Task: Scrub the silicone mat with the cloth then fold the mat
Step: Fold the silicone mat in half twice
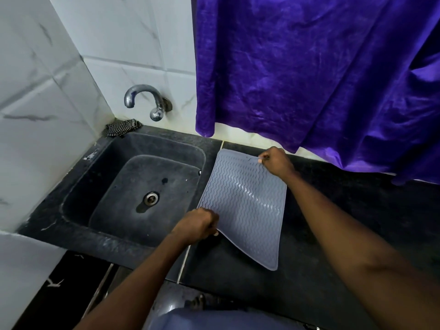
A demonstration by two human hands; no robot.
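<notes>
We are holding the mat (245, 206) on the counter (333, 210), just right of the sink (78, 186). Our left hand (197, 225) is pinching its near left edge and our right hand (277, 161) its far corner, maybe to fold it. The cloth (122, 127) is lying far left by the tap (142, 98).

White marbled wall tiles (35, 96); black stone counter (357, 210); dark sink (78, 186); purple curtain (309, 67).

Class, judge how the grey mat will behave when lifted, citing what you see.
Probably floppy: the mat curves between the left hand and the right hand. Likely light for its size, since the right hand's pinch holds a corner. Its wavy ridges may keep it from slipping.
</notes>
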